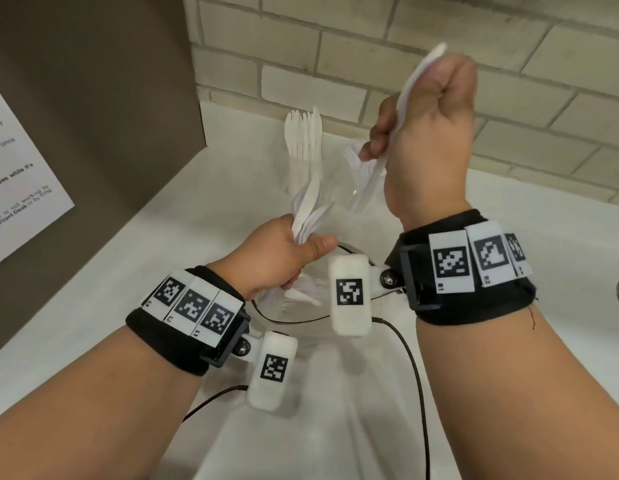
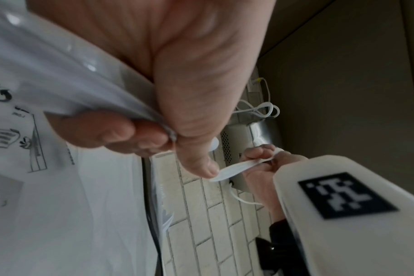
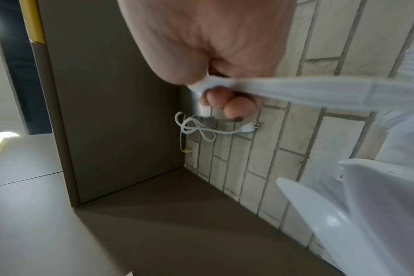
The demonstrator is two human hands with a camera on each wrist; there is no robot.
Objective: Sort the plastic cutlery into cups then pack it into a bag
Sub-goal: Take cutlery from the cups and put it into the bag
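Observation:
My left hand [image 1: 284, 258] pinches the edge of a clear plastic bag [image 2: 59, 168] between thumb and fingers, low over the white counter. Through the bag I see white cutlery [image 1: 301, 296], and more pieces fan up past my fingers. My right hand [image 1: 436, 133] is raised above and to the right, fingers curled round a long white plastic cutlery piece [image 1: 410, 88] whose end sticks out above the fist. Behind the hands a clear cup holds upright white forks [image 1: 303, 140]. A second bunch of forks [image 1: 356, 157] stands beside it, partly hidden by my right hand.
A grey cabinet panel [image 1: 93, 98] with a paper notice [image 1: 17, 188] closes off the left side. A pale brick wall [image 1: 439, 36] runs behind the counter [image 1: 76, 323]. Black cables [image 1: 415, 375] trail from the wrist cameras. A white power cord [image 3: 201, 128] and a socket [image 3: 191, 153] are on the wall.

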